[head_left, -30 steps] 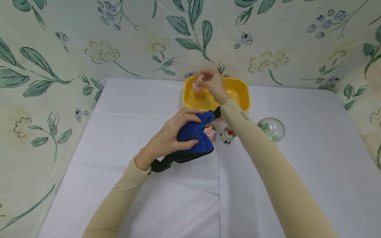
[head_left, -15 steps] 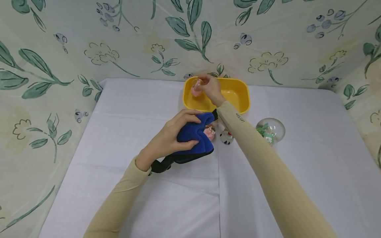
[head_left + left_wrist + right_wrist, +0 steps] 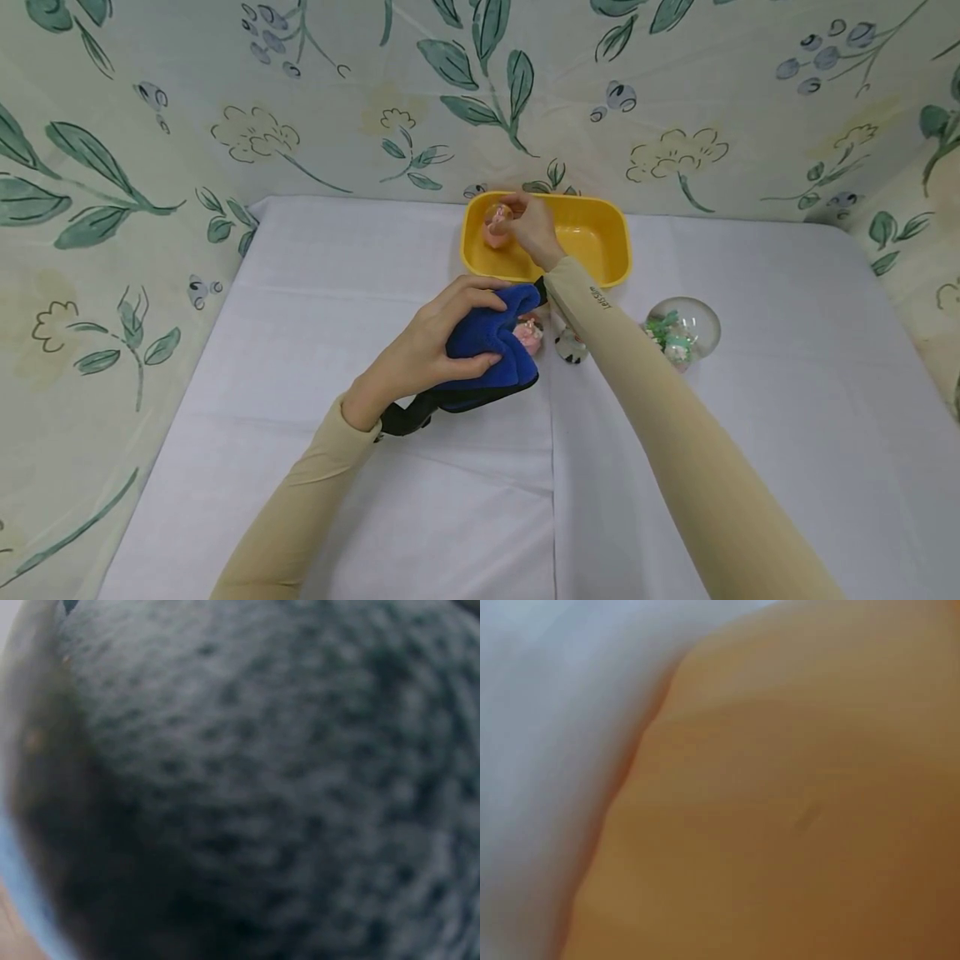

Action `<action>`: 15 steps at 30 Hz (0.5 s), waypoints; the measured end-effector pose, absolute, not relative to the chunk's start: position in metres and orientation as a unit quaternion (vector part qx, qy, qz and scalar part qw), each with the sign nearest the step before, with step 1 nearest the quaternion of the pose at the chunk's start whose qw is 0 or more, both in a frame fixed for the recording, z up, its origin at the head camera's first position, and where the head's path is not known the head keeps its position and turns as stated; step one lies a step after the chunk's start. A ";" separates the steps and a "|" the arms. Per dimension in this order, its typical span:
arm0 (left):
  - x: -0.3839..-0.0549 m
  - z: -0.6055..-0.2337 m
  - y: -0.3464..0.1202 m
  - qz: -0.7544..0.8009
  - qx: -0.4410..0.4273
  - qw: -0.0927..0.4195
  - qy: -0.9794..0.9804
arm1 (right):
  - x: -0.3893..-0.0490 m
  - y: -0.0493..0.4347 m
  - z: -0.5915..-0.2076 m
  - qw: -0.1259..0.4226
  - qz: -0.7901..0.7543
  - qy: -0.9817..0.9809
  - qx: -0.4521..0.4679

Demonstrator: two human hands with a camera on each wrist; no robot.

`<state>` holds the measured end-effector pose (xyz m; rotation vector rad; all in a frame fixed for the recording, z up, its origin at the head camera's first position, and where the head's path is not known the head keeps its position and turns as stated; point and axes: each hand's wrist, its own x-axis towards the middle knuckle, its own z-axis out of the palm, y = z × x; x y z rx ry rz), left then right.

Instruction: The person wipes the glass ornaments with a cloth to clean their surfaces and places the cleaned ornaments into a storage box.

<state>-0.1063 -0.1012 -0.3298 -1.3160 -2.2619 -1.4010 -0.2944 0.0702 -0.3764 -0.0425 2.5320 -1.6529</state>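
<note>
My left hand grips a folded blue cloth with black edging, its thumb in front and fingers over the top. The left wrist view is filled by a blurred dark grey, fuzzy surface. Over the left end of a yellow plastic basin, my right hand pinches a small pink ornament by its top. The ornament's lower part sits low inside the basin. In the right wrist view the basin's blurred wall takes up most of the picture.
A second pink ornament stands right beside the cloth, partly covered by it. Near my right sleeve is a small black-and-white figure. A clear dome with green and white pieces lies right of that sleeve. White cloth covers the table.
My right hand has shifted slightly left and down with the pink ornament, deeper into the basin. The left hand and blue cloth have stayed put.
</note>
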 end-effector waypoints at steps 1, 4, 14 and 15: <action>-0.106 -0.330 -0.101 -0.470 -0.442 0.086 -0.759 | -0.294 0.071 -0.377 0.059 -0.543 0.838 -0.015; -0.106 -0.330 -0.101 -0.471 -0.441 0.084 -0.759 | -0.293 0.071 -0.378 0.064 -0.536 0.842 -0.012; -0.105 -0.331 -0.100 -0.474 -0.438 0.074 -0.761 | -0.294 0.070 -0.381 0.056 -0.530 0.846 -0.024; -0.105 -0.331 -0.100 -0.474 -0.438 0.075 -0.760 | -0.294 0.070 -0.382 0.054 -0.529 0.846 -0.024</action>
